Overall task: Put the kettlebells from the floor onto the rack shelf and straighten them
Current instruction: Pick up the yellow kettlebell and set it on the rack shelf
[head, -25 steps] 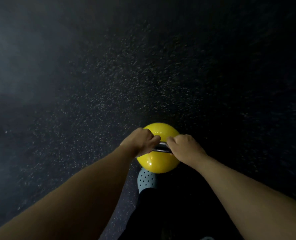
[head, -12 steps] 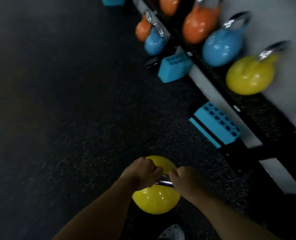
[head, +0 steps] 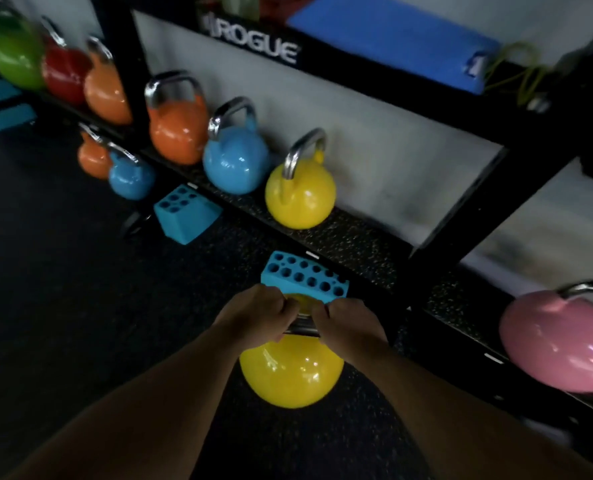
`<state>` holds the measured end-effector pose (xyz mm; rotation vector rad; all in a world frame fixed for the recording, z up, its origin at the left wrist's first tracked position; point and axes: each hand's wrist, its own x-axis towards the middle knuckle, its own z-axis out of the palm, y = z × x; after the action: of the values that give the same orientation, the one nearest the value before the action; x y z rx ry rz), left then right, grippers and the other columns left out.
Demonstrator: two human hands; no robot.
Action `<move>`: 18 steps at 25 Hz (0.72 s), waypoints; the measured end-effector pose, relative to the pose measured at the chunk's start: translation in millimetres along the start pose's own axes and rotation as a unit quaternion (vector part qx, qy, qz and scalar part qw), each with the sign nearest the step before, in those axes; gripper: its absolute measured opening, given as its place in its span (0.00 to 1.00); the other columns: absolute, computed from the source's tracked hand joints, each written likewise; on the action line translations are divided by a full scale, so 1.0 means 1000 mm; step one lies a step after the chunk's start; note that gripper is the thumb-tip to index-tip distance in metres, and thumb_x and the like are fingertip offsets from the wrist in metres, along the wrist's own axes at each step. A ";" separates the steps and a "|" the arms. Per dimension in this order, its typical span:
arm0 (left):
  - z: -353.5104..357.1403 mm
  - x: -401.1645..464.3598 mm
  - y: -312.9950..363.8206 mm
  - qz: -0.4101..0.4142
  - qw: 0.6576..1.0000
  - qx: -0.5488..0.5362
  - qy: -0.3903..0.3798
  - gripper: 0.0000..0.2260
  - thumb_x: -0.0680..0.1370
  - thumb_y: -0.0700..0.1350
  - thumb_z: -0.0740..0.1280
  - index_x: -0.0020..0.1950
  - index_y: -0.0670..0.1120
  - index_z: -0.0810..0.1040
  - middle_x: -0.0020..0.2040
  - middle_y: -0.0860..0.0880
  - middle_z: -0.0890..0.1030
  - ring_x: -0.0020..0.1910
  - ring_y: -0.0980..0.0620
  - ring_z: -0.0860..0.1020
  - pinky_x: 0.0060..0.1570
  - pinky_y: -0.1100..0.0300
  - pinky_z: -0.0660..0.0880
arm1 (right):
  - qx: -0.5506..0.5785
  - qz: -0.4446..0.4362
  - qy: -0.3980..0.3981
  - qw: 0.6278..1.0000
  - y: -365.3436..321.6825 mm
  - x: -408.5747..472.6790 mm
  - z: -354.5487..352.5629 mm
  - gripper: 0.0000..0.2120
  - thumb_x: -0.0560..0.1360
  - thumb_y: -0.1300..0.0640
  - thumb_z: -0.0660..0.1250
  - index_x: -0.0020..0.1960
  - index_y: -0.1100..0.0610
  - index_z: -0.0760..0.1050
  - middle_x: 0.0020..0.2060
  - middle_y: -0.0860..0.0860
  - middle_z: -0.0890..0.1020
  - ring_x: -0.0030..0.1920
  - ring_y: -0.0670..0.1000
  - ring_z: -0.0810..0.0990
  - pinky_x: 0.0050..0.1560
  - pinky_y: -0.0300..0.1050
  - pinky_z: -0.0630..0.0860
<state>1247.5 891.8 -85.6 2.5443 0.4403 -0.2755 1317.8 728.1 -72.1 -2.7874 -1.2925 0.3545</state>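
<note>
A yellow kettlebell (head: pixel 290 372) hangs in the air in front of the rack, below shelf height. My left hand (head: pixel 253 311) and my right hand (head: pixel 348 325) are both shut on its steel handle, side by side. On the black rack shelf (head: pixel 354 240) stand a second yellow kettlebell (head: pixel 300 199), a blue one (head: pixel 234 164) and an orange one (head: pixel 177 131). A pink kettlebell (head: pixel 562 341) sits on the shelf section to the right. The shelf is bare between the yellow kettlebell and the black upright (head: pixel 461 230).
Two blue foam blocks with holes lie on the floor by the rack, one (head: pixel 305 277) just beyond my hands, the other (head: pixel 184 213) further left. Small orange (head: pixel 92 157) and blue (head: pixel 130 178) kettlebells stand on the floor at left. A blue mat (head: pixel 392 39) lies on the upper shelf.
The view swung up from bare floor to the rack. The yellow kettlebell, held in both hands throughout, has come closer to the shelf.
</note>
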 end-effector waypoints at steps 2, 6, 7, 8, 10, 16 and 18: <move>-0.021 0.042 0.021 0.155 0.971 0.182 -0.009 0.10 0.78 0.46 0.61 0.45 0.42 0.77 0.30 0.48 0.75 0.31 0.46 0.78 0.32 0.57 0.77 | -0.137 -0.050 0.047 0.988 0.033 0.028 -0.019 0.12 0.58 0.57 0.79 0.35 0.59 0.78 0.25 0.56 0.78 0.24 0.58 0.78 0.22 0.43 0.75; -0.054 0.127 0.057 0.308 0.877 0.368 0.022 0.20 0.77 0.42 0.66 0.65 0.32 0.71 0.48 0.33 0.80 0.46 0.36 0.80 0.42 0.46 0.80 | -0.242 -0.020 0.124 0.962 0.087 0.072 -0.047 0.18 0.52 0.59 0.80 0.37 0.63 0.77 0.23 0.57 0.77 0.20 0.57 0.76 0.19 0.40 0.73; -0.059 0.150 0.064 0.323 0.865 0.383 0.018 0.23 0.79 0.42 0.64 0.70 0.32 0.65 0.54 0.32 0.78 0.52 0.35 0.79 0.46 0.44 0.79 | -0.252 -0.028 0.136 0.958 0.098 0.087 -0.056 0.20 0.52 0.60 0.80 0.38 0.65 0.74 0.23 0.58 0.77 0.20 0.57 0.76 0.19 0.41 0.73; -0.062 0.172 0.069 0.336 0.856 0.393 0.011 0.24 0.81 0.43 0.61 0.73 0.32 0.61 0.57 0.32 0.77 0.54 0.34 0.78 0.48 0.44 0.78 | -0.246 -0.016 0.137 0.959 0.111 0.098 -0.062 0.23 0.53 0.61 0.80 0.40 0.66 0.72 0.23 0.58 0.77 0.20 0.57 0.76 0.19 0.41 0.73; -0.067 0.210 0.080 0.355 0.842 0.406 0.015 0.25 0.82 0.42 0.60 0.74 0.32 0.58 0.58 0.31 0.76 0.54 0.35 0.78 0.48 0.45 0.77 | -0.285 0.006 0.135 0.949 0.133 0.117 -0.068 0.23 0.51 0.62 0.81 0.41 0.68 0.75 0.23 0.60 0.77 0.21 0.58 0.77 0.19 0.43 0.74; -0.079 0.311 0.110 0.415 0.788 0.452 0.050 0.31 0.80 0.48 0.66 0.73 0.30 0.58 0.61 0.30 0.76 0.56 0.34 0.78 0.51 0.45 0.75 | -0.330 0.119 0.071 0.934 0.184 0.170 -0.076 0.22 0.56 0.55 0.80 0.46 0.65 0.83 0.27 0.58 0.82 0.24 0.58 0.81 0.22 0.41 0.77; -0.079 0.332 0.121 0.421 0.787 0.446 0.055 0.32 0.78 0.48 0.68 0.72 0.29 0.60 0.59 0.31 0.78 0.54 0.35 0.80 0.49 0.46 0.75 | -0.314 0.153 0.071 0.934 0.200 0.183 -0.078 0.23 0.66 0.58 0.75 0.56 0.69 0.77 0.35 0.63 0.83 0.33 0.60 0.83 0.30 0.45 0.79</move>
<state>1607.3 921.3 -55.6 3.3280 -1.0638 0.0436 1598.9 740.9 -58.1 -3.4652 -1.0779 -0.3153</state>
